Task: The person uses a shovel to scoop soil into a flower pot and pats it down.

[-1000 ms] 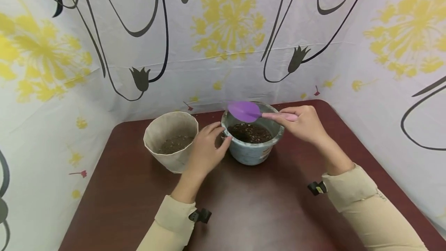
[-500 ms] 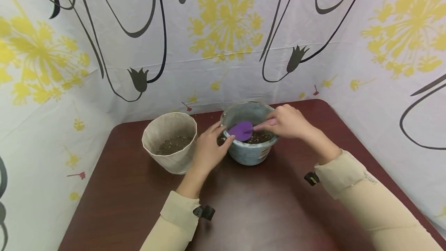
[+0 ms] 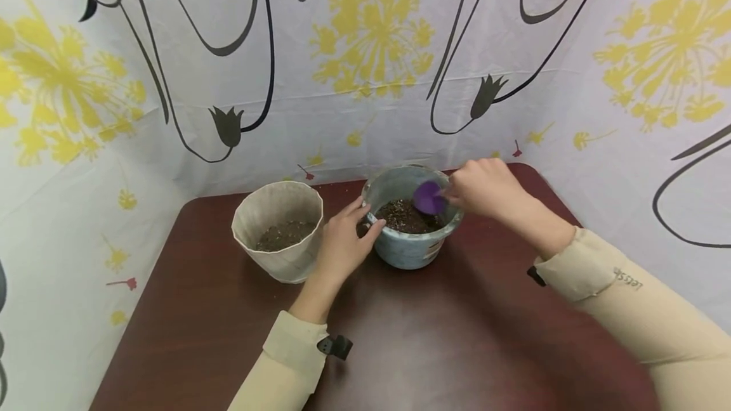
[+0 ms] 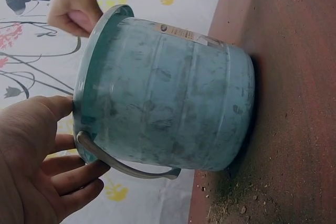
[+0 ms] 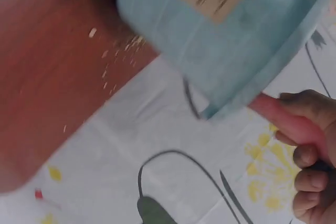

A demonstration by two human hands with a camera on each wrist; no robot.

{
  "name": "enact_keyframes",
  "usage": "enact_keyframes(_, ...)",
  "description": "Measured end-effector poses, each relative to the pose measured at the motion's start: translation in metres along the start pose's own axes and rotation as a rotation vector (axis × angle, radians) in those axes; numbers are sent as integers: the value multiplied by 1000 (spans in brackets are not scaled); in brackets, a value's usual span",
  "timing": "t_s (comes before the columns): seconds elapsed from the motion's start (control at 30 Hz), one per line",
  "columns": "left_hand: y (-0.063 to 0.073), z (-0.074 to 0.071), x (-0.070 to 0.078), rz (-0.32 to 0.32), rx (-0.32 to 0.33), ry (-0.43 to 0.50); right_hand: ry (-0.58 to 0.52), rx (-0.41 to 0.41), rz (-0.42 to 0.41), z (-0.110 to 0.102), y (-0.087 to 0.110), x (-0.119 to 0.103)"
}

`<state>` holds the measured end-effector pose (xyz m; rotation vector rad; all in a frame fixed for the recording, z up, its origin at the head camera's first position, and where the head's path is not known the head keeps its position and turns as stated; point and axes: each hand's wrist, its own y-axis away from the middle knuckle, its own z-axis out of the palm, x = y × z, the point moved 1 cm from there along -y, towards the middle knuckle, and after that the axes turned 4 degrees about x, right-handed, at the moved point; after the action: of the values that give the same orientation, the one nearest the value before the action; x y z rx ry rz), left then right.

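Note:
A blue-grey bucket (image 3: pixel 408 249) with dark soil (image 3: pixel 402 215) inside stands on the table in the head view. My left hand (image 3: pixel 342 240) holds its left rim with thumb and fingers; the left wrist view shows the fingertips beside the bucket's handle (image 4: pixel 126 167). With my right hand (image 3: pixel 485 188) I grip the pink handle (image 5: pixel 289 119) of a trowel over the right rim. The trowel's purple blade (image 3: pixel 428 198) is inside the bucket, just above or touching the soil; I cannot tell which. Left of my left hand stands a whitish pot (image 3: pixel 245 227) holding soil.
The dark red-brown table (image 3: pixel 400 335) carries both containers near its back edge. Patterned white cloth (image 3: pixel 377 119) hangs close behind and at the sides. Crumbs of soil (image 4: pixel 241 203) lie on the table by the bucket.
The trowel has gone down from above the bucket into it, then across to the right side, its blade turning. My left hand has stayed at the rim.

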<state>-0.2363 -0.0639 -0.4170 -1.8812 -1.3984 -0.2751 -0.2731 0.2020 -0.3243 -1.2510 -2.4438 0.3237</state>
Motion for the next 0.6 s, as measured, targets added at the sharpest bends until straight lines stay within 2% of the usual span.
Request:
enact_keyframes(0.13, 0, -1, 3, -5, -19, -17, 89, 101, -125, 1, -2, 3)
enact_keyframes(0.3, 0, -2, 4, -21, -39, -23, 195, 141, -289, 7, -6, 2)
enact_keyframes(0.47, 2, -1, 5, 6, -68, -41, 249, 131, -419, 6, -6, 3)
enact_keyframes(0.6, 4, -2, 5, 26, -49, -57, 145, 65, -439, 4, -14, 4)
